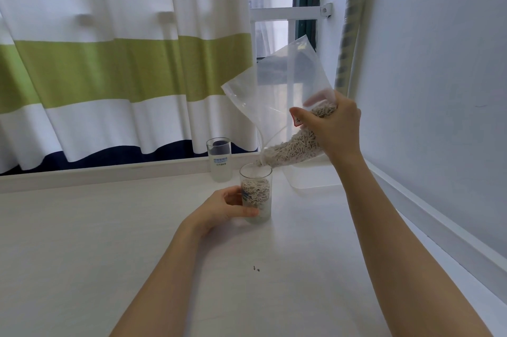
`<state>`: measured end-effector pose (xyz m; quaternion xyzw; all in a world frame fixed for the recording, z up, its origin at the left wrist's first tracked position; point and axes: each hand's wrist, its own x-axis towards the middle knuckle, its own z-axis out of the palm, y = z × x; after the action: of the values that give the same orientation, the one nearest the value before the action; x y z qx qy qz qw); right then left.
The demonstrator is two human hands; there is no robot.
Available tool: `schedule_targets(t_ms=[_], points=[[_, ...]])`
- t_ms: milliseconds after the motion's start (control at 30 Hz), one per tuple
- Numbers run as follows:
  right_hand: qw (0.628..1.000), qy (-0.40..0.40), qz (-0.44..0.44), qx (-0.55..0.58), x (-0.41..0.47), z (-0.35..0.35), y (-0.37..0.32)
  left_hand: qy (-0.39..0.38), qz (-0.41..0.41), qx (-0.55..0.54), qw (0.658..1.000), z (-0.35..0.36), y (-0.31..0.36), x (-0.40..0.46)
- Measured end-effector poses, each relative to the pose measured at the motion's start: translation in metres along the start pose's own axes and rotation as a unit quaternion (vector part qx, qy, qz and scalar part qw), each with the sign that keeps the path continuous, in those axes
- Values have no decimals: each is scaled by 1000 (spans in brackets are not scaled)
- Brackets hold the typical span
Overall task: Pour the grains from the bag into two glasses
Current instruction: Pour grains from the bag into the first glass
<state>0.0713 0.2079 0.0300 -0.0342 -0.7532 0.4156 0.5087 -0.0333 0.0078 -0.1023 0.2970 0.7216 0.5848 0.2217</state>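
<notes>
A: Item one?
B: Clear, soft plastic bag (285, 84), held tilted in the air above the white table (82, 240), mouth corner down. The right hand (333, 128) grips it by its lower side, fingers and thumb curled round the plastic.

A: Contents?
B: Pale beige, stick-shaped grains (295, 148), gathered in the low corner of the bag, right at its opening.

A: Item two?
B: Near clear drinking glass with blue print (256, 194), upright on the table, directly below the bag's mouth. Grains fill it most of the way. The left hand (227, 209) holds it from the left side, thumb and fingers wrapped round its wall.

A: Item three?
B: Far clear drinking glass with blue lettering (219, 159), upright, just behind and left of the near one, close to the table's raised back edge. No grains visible in it; a dark patch shows through near its rim.

A: Sundries?
B: Two small dark specks (256, 269) on the table between the forearms. Curtain striped white, green and navy (109, 62) behind the table. White wall (439, 89) on the right. White window rail (288, 12) beside the curtain.
</notes>
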Motion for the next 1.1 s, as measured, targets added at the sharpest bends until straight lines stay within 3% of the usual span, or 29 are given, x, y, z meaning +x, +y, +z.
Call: schedule_targets(t_ms=[1100], points=[[999, -1, -34, -9, -5, 10, -9, -2, -5, 8, 1000, -1, 0, 1]])
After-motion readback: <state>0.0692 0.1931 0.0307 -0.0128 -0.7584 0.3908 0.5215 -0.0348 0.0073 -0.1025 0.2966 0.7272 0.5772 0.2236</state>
